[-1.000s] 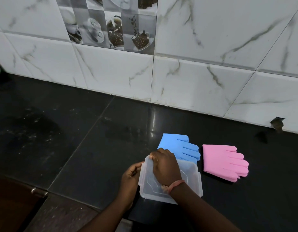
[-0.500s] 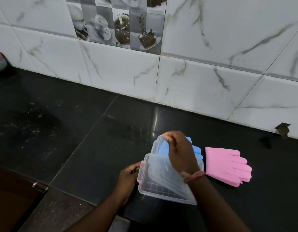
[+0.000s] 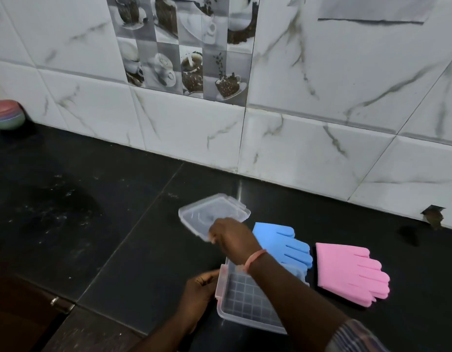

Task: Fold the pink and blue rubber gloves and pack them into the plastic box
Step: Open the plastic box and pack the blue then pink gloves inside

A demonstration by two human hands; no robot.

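Note:
A clear plastic box [image 3: 235,315] stands lidless on the black counter near the front edge, its gridded floor bare. My left hand [image 3: 199,290] holds its left wall, fingers curled at the latch. My right hand [image 3: 231,237] reaches across the box and grips the near edge of the clear lid [image 3: 212,212], which sits just behind and left of the box. The blue glove [image 3: 283,243] lies flat right behind the box, fingers pointing right. To the right of it, apart from it, the pink glove [image 3: 349,271] lies flat the same way.
A white marble-tiled wall [image 3: 308,148] runs along the back of the counter [image 3: 92,224]. A stack of coloured bowls [image 3: 6,114] sits at the far left by the wall. A drawer front with a metal knob [image 3: 54,301] lies below the counter edge.
The lid has come off the box: my right hand lifted it from the closed box and carried it back and left. My left hand stayed on the box's left side.

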